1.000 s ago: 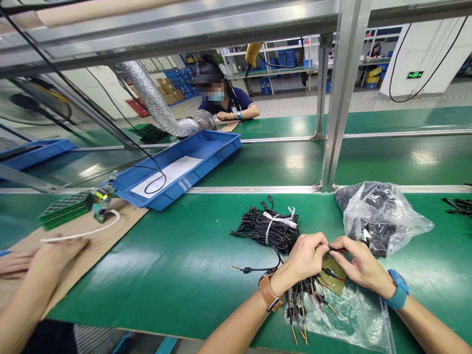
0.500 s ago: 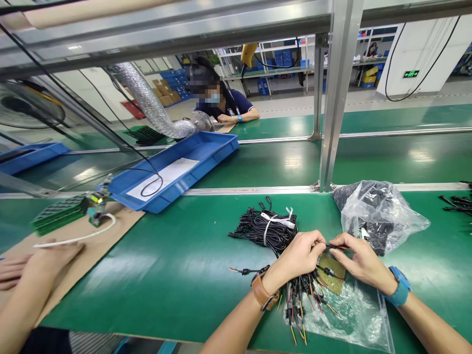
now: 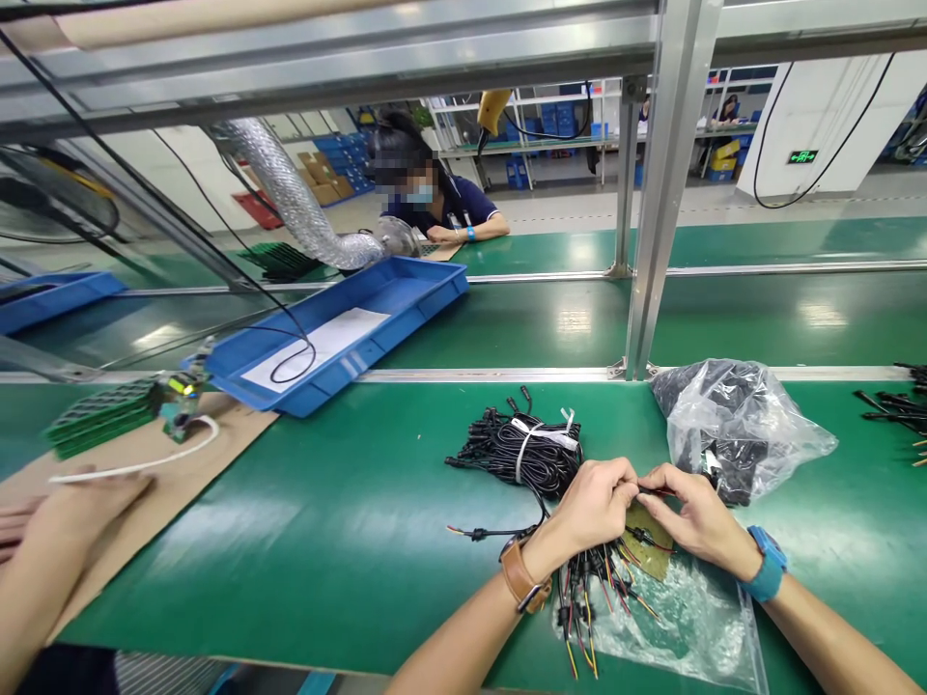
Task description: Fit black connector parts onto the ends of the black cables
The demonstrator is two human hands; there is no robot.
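Note:
My left hand point(image 3: 598, 497) is closed in a pinch on a thin black cable point(image 3: 643, 490), most of it hidden by fingers. Touching it from the right, my right hand point(image 3: 695, 507) pinches the same cable, whose thin red wires show near its fingers. Beneath both hands lie several cable ends point(image 3: 579, 603) with black connectors and bare red, yellow and black wires. They rest partly on a clear plastic bag point(image 3: 695, 618) with a tan patch point(image 3: 652, 545). A tied bundle of black cables point(image 3: 528, 449) lies just beyond my left hand.
Behind my right hand sits a clear bag of black parts point(image 3: 745, 425). More black cables point(image 3: 898, 401) lie at the far right. A blue tray point(image 3: 333, 386) stands left of a metal post point(image 3: 662, 193). Another person's hand point(image 3: 79, 512) rests on cardboard at the left; a masked person point(image 3: 449, 203) sits opposite.
My right hand has drawn closer to my left, so less of the cable and its wires shows between them. The view has shifted slightly.

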